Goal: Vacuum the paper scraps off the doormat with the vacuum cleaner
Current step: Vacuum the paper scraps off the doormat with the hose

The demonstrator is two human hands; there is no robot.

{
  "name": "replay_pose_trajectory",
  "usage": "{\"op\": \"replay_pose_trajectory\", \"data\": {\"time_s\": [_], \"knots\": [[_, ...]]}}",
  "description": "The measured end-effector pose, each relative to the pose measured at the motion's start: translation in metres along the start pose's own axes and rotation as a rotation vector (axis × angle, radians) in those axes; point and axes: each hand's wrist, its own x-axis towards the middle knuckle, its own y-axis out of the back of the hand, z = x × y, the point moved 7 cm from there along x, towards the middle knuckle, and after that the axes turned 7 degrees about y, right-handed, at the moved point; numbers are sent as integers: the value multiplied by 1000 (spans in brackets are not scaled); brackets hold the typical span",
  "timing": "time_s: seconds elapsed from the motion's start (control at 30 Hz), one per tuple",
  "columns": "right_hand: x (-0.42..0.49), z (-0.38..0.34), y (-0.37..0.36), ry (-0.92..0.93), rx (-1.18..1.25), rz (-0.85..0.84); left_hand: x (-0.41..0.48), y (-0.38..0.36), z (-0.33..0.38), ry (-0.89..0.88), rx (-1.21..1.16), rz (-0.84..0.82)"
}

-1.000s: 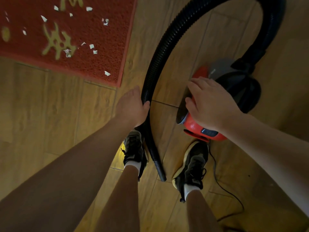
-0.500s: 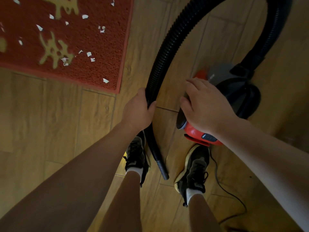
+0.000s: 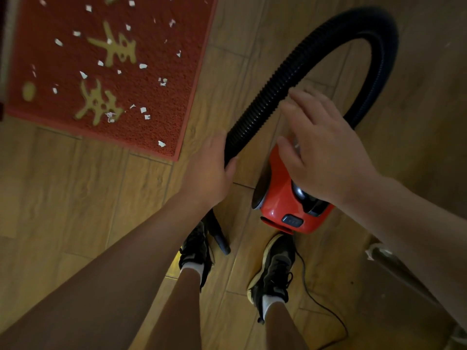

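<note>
Vacuum cleaner (image 3: 280, 200) (red body, black hose) sits on wood floor (image 3: 75, 198), just ahead of right shoe (image 3: 275, 269). Left hand (image 3: 207, 173) left of vacuum cleaner, fingers and thumb wrapped round hose (image 3: 267, 97); hose tip (image 3: 222, 242) low, beside left shoe (image 3: 195, 248). Right hand (image 3: 326, 157) over vacuum cleaner's top, fingers spread, loosely straight, holding nothing; contact with body cannot tell. Doormat (image 3: 161, 102) up-left of vacuum cleaner, apart from it; paper scraps (image 3: 143, 66) scattered across it. Cord (image 3: 313, 296) trails from vacuum cleaner's near side, past right shoe.
</note>
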Motion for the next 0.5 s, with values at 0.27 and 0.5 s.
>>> {"op": "replay_pose_trajectory", "data": {"time_s": [0.27,0.5], "knots": [[17,-6,22,92,-182,-117,-22,25,40,-120,66,23],[19,-21,18,207,-237,-266,-38,31,49,-187,79,26]]}}
